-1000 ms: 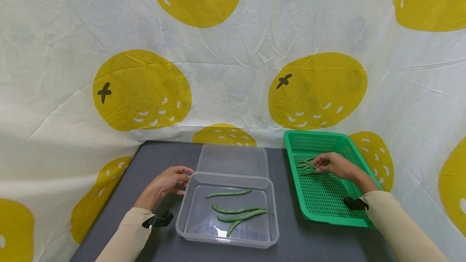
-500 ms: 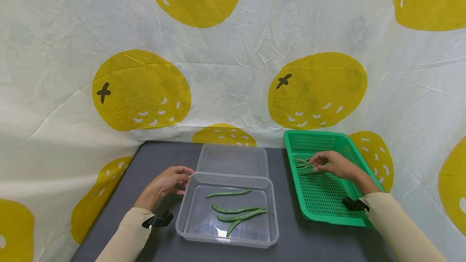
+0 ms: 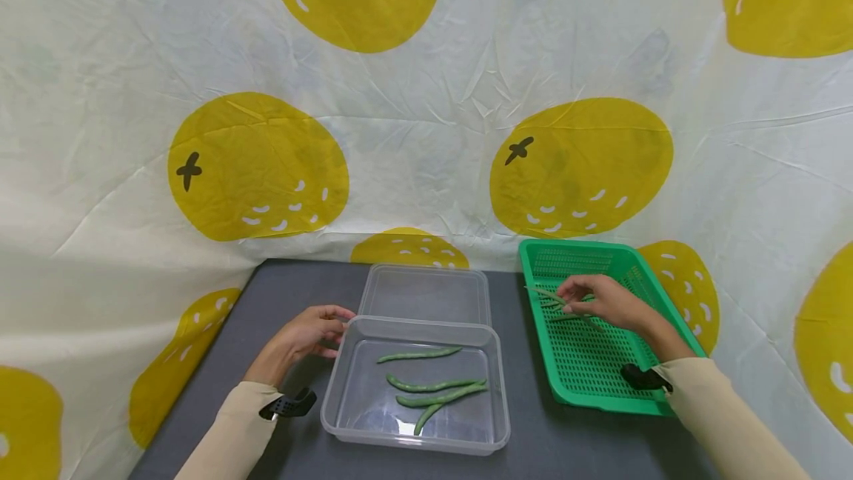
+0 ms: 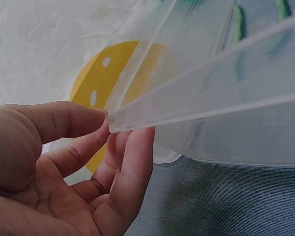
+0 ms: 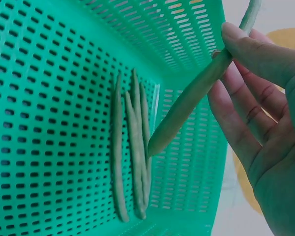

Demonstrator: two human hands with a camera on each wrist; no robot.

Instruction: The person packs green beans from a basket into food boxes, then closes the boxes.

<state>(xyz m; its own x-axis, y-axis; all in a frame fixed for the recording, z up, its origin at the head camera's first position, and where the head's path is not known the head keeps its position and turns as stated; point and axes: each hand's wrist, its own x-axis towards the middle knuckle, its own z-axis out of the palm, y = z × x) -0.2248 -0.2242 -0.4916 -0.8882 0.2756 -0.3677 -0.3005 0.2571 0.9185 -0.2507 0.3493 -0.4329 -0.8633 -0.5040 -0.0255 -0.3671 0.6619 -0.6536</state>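
Observation:
My right hand (image 3: pixel 603 302) is over the green basket (image 3: pixel 548 361), pinching a green bean (image 5: pixel 187 108) between thumb and fingers. Below it, several more green beans (image 5: pixel 119 157) lie side by side on the basket's slotted floor. At the left, my left hand (image 3: pixel 306 332) is at the back left corner of a clear plastic container (image 3: pixel 416 444). The left wrist view has that thumb and the fingers pinching the container's rim (image 4: pixel 187 91). Several green beans (image 3: pixel 436 385) lie apart or crossing on the container's floor.
A clear flat lid (image 3: pixel 426 293) lies right behind the container on the dark grey table (image 3: pixel 300 284). A white cloth (image 3: pixel 413 169) with yellow fruit shapes hangs behind the table and at its sides. The basket stands at the table's right.
My right hand has lifted a bean off the basket's floor and shifted slightly left with it. The left hand and the container look unmoved.

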